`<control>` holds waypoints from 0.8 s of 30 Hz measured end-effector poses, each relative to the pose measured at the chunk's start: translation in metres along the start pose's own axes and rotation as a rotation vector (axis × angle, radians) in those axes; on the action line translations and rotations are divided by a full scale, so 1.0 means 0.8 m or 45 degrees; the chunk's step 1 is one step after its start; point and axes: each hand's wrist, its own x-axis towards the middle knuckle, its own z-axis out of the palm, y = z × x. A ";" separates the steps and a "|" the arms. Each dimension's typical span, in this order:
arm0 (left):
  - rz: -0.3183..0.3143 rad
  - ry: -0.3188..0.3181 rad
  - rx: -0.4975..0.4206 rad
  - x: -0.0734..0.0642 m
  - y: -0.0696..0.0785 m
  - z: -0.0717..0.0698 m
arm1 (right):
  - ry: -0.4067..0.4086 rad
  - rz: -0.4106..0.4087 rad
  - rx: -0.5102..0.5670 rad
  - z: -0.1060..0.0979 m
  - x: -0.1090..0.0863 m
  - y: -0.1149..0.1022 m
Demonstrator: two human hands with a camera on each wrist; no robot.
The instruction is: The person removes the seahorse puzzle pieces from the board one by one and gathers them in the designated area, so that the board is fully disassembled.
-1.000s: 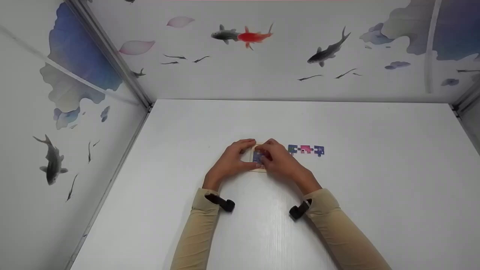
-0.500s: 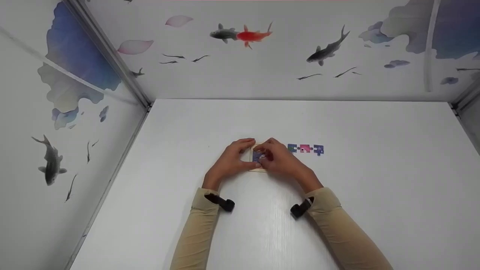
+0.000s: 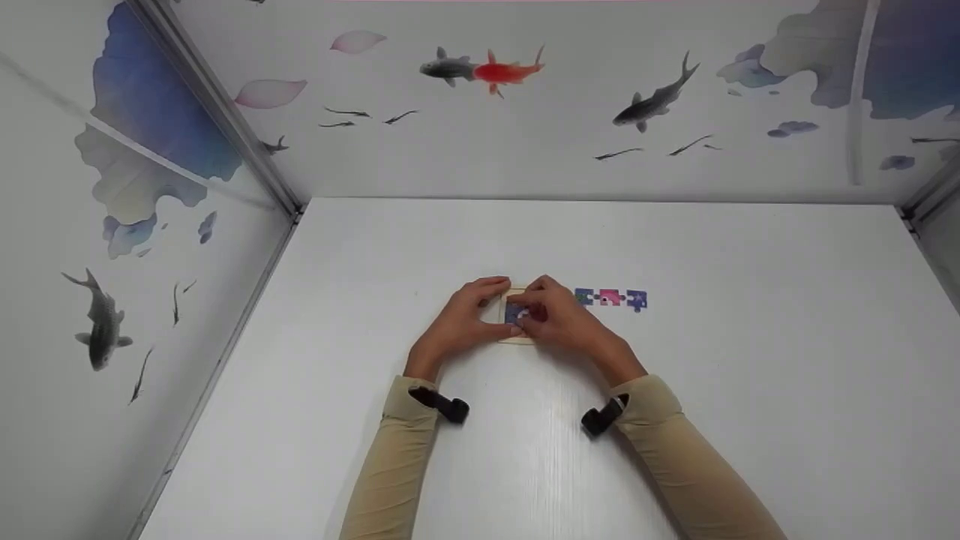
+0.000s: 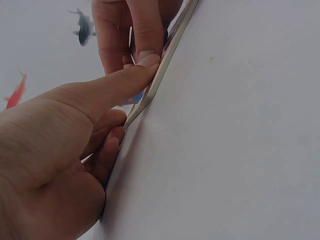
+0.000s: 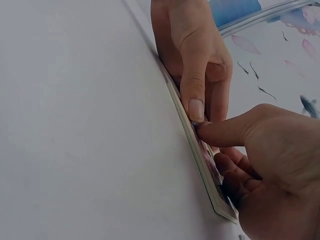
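The person's left grip (image 3: 469, 319) holds a small wooden tray (image 3: 516, 342) from its left side, fingers bent around the far corner and thumb laid on the near part. The tray lies flat on the white desk (image 3: 750, 375), directly between the two grips. The right grip (image 3: 566, 322) is over the tray's right part, its fingers curled and its thumb and forefinger down on the puzzle (image 3: 511, 313) inside (whether they pinch a piece cannot be told, as the fingers hide the spot). The two thumb tips come together just beside each other over the tray.

A bluish strip of the puzzle shows between the grips. Just beyond the right grip's knuckles, to its right, three loose pieces form a close row: a blue-green piece (image 3: 584, 297) nearest the grip, a pink piece (image 3: 610, 298) next, and a purple-blue piece (image 3: 637, 300) farthest out. Behind each grip, a black strap (image 3: 448, 407) circles the wrist at the cuff of a tan sleeve (image 3: 386, 465).
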 end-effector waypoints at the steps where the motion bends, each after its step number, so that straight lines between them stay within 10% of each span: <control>1: 0.003 0.001 -0.001 0.000 0.000 0.000 | 0.001 0.000 0.003 0.000 0.000 0.000; 24: -0.058 -0.002 0.039 0.001 0.005 0.001 | 0.155 0.060 -0.086 -0.033 -0.046 0.014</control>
